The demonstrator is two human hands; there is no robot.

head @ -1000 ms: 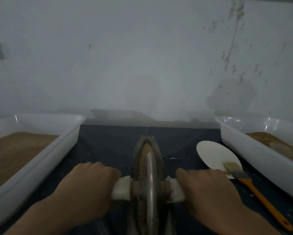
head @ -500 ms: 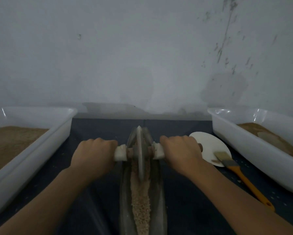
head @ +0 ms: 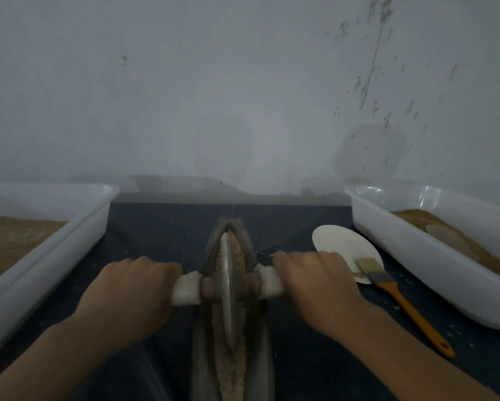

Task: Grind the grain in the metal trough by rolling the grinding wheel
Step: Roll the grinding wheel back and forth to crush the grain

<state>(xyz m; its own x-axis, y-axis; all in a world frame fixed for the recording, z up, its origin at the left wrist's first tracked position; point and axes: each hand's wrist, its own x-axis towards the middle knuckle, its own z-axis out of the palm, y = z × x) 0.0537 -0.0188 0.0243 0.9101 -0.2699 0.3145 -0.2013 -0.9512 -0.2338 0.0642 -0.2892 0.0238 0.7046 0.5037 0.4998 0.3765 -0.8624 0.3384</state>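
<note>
— What lies nearest?

— The metal trough (head: 262, 360) runs away down the middle of the dark desk (head: 309, 357), with a strip of crushed grain (head: 231, 369) along its floor.

— And the hands?

— The left hand (head: 133, 287) has its grip wrapped round the white left handle (head: 186, 288); the right hand (head: 315, 282) is curled round the right handle (head: 270, 280). Between them the grinding wheel (head: 227, 287) stands upright in the trough, about midway along it.

— Further off?

— An orange-handled brush (head: 402, 302) lies right of the right hand, its bristles on a white disc (head: 341, 244). A white tub (head: 52, 250) of brown powder sits on the left, another tub (head: 416, 256) on the right, and the wall (head: 243, 96) behind.
</note>
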